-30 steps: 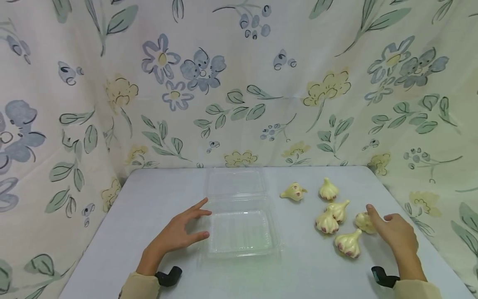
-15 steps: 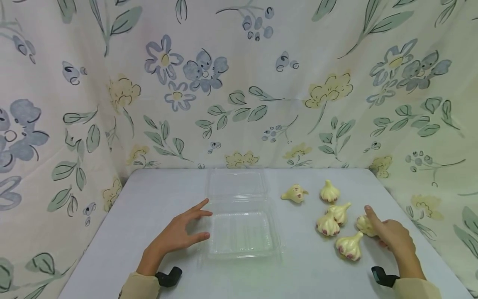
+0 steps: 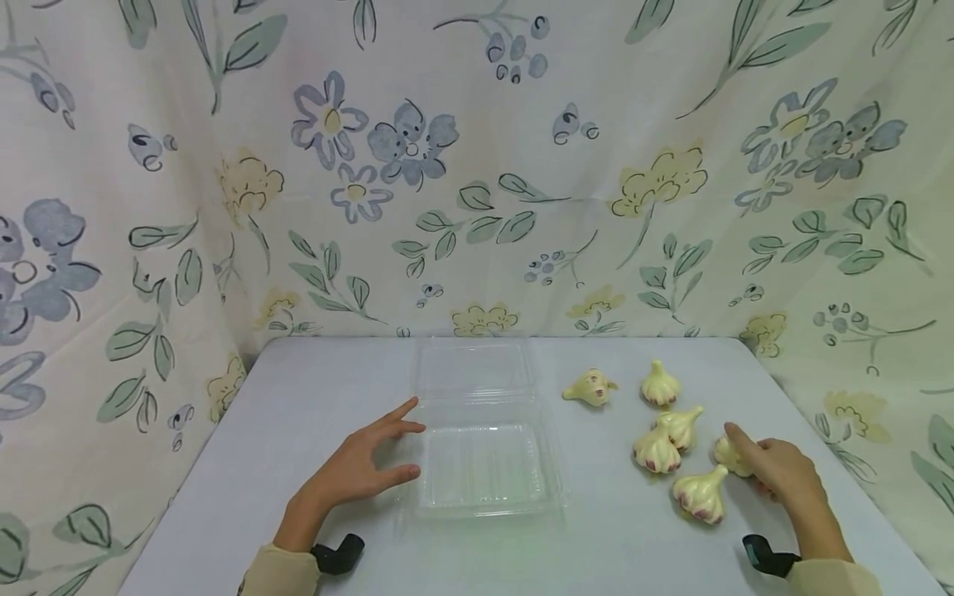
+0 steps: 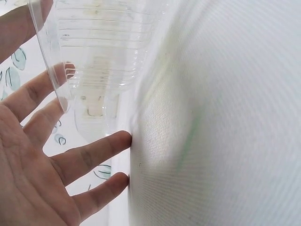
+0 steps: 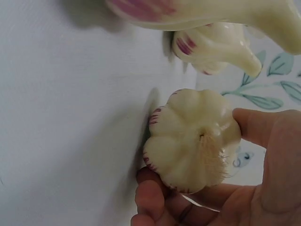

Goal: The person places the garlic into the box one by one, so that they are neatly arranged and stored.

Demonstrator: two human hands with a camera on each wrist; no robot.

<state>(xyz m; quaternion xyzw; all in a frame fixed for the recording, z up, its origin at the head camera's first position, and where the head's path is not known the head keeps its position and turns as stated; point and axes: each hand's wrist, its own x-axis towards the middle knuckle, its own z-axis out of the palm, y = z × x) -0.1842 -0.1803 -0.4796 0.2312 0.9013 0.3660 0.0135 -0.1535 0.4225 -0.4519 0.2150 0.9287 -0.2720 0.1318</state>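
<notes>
A: What is there, if one begins from the largest?

B: A flowered curtain (image 3: 462,74), and before it the white table (image 3: 611,555). On the table lies the clear box (image 3: 484,472), its lid (image 3: 473,368) laid back at twelve o'clock. It looks thin and light, so it may bend; the side walls (image 3: 549,463) are the better hold.

A: And the hands?

B: The left hand (image 3: 354,469), at nine o'clock from the box, is just beside it, spread and holding nothing. Whether it touches, one cannot tell. The right hand (image 3: 787,473), at three o'clock, pinches one garlic (image 5: 186,136) between thumb (image 5: 249,125) and fingers.

A: Where is this garlic exactly?

B: At the hand's ten o'clock side. Lifted or resting, one cannot tell. Five other bulbs (image 3: 678,428) lie from two o'clock to slightly past three from the box.

A: How will it handle?

B: Probably light and stiff; being shiny, it may slip. The round belly is the surest hold; the root tuft (image 5: 212,157) looks fragile.
</notes>
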